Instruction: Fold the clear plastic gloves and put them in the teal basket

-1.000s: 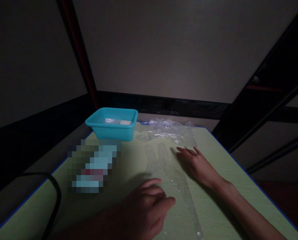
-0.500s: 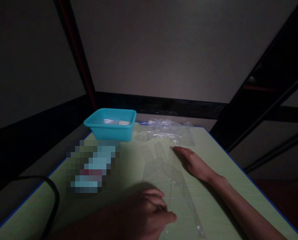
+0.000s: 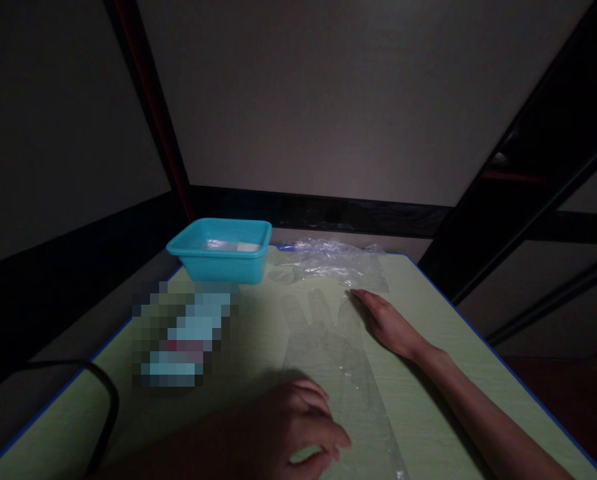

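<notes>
A long clear plastic glove [image 3: 328,347] lies flat on the green table [image 3: 443,313], its fingers pointing away from me. My left hand [image 3: 293,433] is curled at the glove's near end, thumb and fingers pinched on its left edge. My right hand [image 3: 385,323] lies flat with the fingers stretched out together. It presses the table along the glove's right side, near the glove's fingers.
A teal plastic basin [image 3: 219,250] with something pale inside stands at the table's far left. A crumpled pile of clear plastic [image 3: 333,263] lies beside it. A blurred-out object [image 3: 183,333] sits left of the glove. A black cable [image 3: 105,400] loops at the left edge. Dark frame bars rise behind.
My right hand closed its spread fingers and slid slightly left and away along the glove. My left hand pulled back toward me and tightened into a pinch.
</notes>
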Demonstrator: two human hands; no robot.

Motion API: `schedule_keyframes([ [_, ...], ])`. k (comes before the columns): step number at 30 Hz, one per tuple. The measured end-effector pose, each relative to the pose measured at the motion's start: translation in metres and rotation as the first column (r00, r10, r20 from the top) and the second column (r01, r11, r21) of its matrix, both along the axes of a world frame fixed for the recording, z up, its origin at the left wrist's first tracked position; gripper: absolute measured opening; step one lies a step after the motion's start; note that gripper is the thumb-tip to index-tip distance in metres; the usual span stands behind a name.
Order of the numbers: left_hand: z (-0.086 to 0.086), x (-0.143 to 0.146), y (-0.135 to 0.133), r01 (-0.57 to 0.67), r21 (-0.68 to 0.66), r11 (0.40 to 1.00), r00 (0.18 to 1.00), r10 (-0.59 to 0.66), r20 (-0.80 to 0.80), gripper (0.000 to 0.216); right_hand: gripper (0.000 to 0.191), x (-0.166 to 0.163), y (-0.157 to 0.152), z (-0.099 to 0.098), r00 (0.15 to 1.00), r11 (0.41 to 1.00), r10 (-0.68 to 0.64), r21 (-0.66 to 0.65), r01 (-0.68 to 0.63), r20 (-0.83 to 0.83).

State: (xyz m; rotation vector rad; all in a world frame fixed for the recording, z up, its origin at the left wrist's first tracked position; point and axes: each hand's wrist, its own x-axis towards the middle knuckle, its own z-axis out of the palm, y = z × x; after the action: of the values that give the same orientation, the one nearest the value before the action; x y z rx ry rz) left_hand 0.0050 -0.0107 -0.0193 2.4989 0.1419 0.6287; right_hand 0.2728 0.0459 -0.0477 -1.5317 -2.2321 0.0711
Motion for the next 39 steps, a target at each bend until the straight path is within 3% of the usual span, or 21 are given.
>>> schedule_keyframes([
  [2, 0.000, 0.000, 0.001, -0.069, -0.024, 0.997, 0.996, 0.071, 0.057, 0.020, 0.068, -0.001, -0.001, 0.002, 0.999, 1.000, -0.028, 0.007, 0.028, -0.018],
  [4, -0.002, 0.000, 0.004, -0.214, -0.015, 0.977, 0.971, 0.214, 0.105, 0.023, 0.064, -0.003, -0.002, 0.005, 0.997, 0.998, -0.055, 0.021, 0.056, -0.048],
  [7, -0.008, -0.001, 0.014, -0.425, 0.074, 0.902, 0.900, 0.412, 0.140, 0.028, 0.056, -0.010, -0.006, 0.011, 0.996, 0.998, -0.036, 0.043, 0.040, -0.076],
  [11, -0.017, -0.002, 0.029, -0.557, 0.240, 0.795, 0.817, 0.576, -0.015, 0.033, 0.042, -0.027, -0.015, 0.015, 1.000, 1.000, 0.028, -0.001, -0.028, -0.013],
  [13, -0.019, -0.003, 0.034, -0.579, 0.269, 0.770, 0.768, 0.626, -0.138, 0.038, 0.044, -0.035, -0.018, 0.014, 0.998, 0.999, 0.038, -0.038, -0.036, 0.050],
  [18, -0.020, -0.003, 0.039, -0.610, 0.257, 0.750, 0.689, 0.662, -0.295, 0.045, 0.059, -0.039, -0.020, 0.004, 0.984, 0.995, 0.030, -0.101, -0.012, 0.173],
  [25, -0.018, -0.002, 0.038, -0.593, 0.238, 0.769, 0.695, 0.638, -0.331, 0.047, 0.065, -0.039, -0.020, 0.000, 0.981, 0.988, 0.012, -0.151, 0.018, 0.195],
  [28, -0.020, -0.003, 0.040, -0.613, 0.181, 0.769, 0.710, 0.637, -0.301, 0.047, 0.064, -0.038, -0.020, 0.002, 0.995, 0.987, 0.000, -0.162, 0.017, 0.101],
  [32, -0.024, -0.008, 0.043, -0.667, -0.024, 0.745, 0.733, 0.650, -0.199, 0.047, 0.054, -0.029, -0.024, 0.008, 0.976, 0.995, -0.004, -0.095, -0.018, -0.217],
  [35, -0.024, -0.012, 0.043, -0.693, -0.179, 0.698, 0.719, 0.687, -0.103, 0.044, 0.040, -0.022, -0.034, 0.014, 0.939, 0.997, 0.080, 0.006, -0.083, -0.334],
  [39, -0.020, -0.016, 0.039, -0.704, -0.266, 0.658, 0.695, 0.716, -0.068, 0.038, 0.027, -0.016, -0.047, 0.024, 0.921, 0.930, 0.361, 0.125, -0.345, -0.145],
])
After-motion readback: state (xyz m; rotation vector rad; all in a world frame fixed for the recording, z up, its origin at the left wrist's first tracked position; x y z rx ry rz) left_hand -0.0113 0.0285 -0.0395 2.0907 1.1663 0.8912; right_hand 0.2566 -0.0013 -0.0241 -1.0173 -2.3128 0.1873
